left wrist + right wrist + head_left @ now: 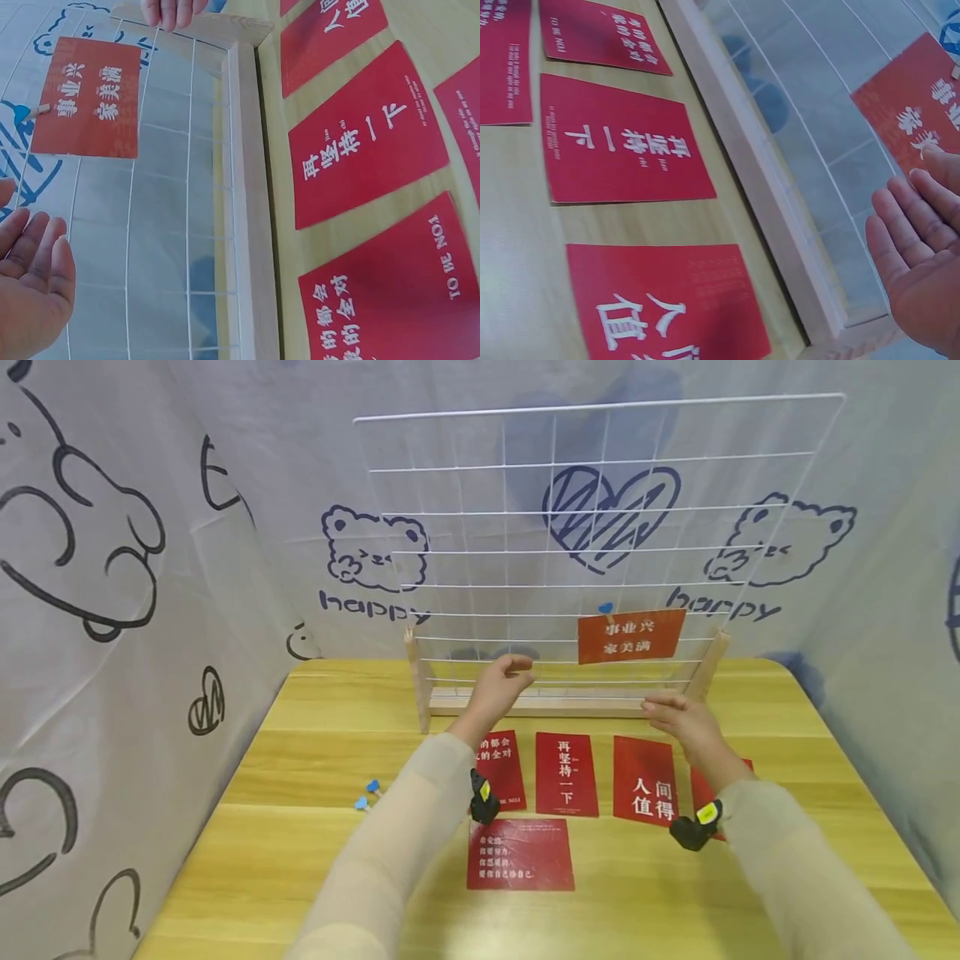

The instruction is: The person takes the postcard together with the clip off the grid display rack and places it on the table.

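Note:
A red card [632,637] with white characters hangs on the white wire grid [555,527], held at its top edge by a wooden clip with a blue heart [605,608]. In front of the grid, left of that card, my left hand [501,687] is raised with loosely bent fingers and holds nothing. My right hand [686,720] is below the card near the grid's right foot. In the right wrist view its relaxed fingers [911,229] overlap the card's lower corner, with nothing in the palm.
Several red cards lie on the wooden table [300,860], including one in the middle [566,774] and one nearer me [520,854]. The grid stands in a wooden base [540,706] behind them. Two blue heart clips [367,795] lie left of my left forearm. Printed cloth surrounds the table.

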